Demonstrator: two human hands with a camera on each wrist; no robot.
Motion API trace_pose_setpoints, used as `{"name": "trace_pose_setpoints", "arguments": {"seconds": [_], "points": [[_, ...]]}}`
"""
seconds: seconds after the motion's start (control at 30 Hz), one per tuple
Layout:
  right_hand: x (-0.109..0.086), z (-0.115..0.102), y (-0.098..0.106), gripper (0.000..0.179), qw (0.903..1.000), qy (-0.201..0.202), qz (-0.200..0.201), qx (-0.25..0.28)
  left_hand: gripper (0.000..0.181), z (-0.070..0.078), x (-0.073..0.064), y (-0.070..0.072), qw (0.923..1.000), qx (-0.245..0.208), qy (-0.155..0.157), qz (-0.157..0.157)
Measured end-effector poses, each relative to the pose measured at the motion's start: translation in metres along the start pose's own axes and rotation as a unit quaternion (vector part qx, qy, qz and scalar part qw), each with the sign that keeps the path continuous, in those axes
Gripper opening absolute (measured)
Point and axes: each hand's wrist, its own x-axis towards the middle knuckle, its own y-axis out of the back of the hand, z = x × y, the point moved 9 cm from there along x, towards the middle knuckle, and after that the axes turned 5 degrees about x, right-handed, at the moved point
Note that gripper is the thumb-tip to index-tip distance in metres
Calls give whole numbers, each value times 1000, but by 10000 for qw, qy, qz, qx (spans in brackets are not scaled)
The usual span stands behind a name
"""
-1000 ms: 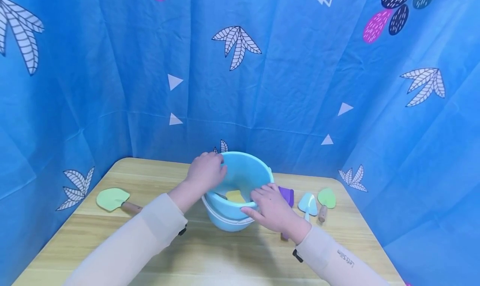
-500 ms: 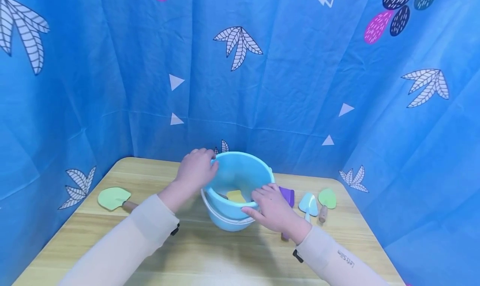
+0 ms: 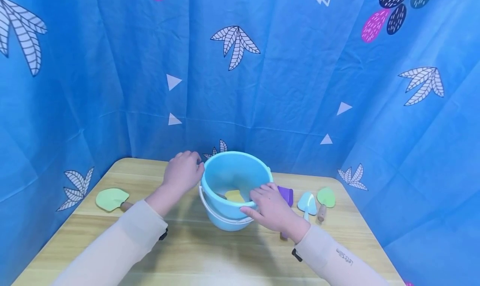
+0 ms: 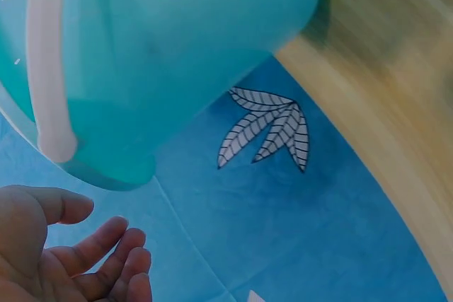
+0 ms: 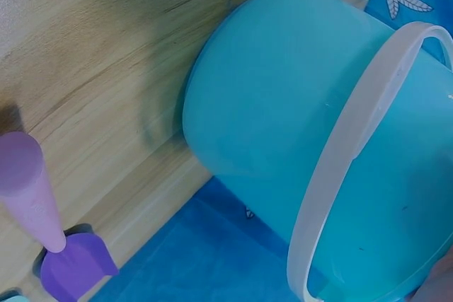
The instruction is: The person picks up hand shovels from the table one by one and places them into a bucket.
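Note:
A light blue bucket [image 3: 236, 169] stands at the middle of the table, its white handle [image 3: 232, 222] hanging down on the near side. Inside lie a yellow piece [image 3: 234, 195] and a greyish piece partly hidden by the front rim. My right hand [image 3: 273, 209] grips the bucket's right rim, thumb outside and fingers over the edge. To the left of the rim is my left hand [image 3: 181, 171]; in the left wrist view its fingers [image 4: 113, 245] are loosely bent, holding nothing and apart from the bucket [image 4: 170, 40].
A green toy shovel [image 3: 111, 199] with a wooden handle lies at the left. Right of the bucket are a purple shovel [image 3: 286, 195], partly behind my right hand, a light blue shovel [image 3: 307, 203] and a smaller green one [image 3: 326, 197]. A blue curtain [image 3: 240, 90] surrounds the table.
My left hand has come off the bucket's left rim and moved left. My right hand keeps its grip, and the bucket stays in about the same place.

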Motion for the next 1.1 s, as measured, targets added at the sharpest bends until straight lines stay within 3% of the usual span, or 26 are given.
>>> {"name": "trace_pose_setpoints", "arguments": {"seconds": [0.63, 1.1], "points": [[0, 0, 0, 42, 10000, -72, -48, 46, 30, -34, -17, -10, 9997, -9, 215, -112], [-1, 1, -2, 42, 10000, -81, -39, 26, 28, -69, -34, -22, 9983, 75, 512, -282]]}}
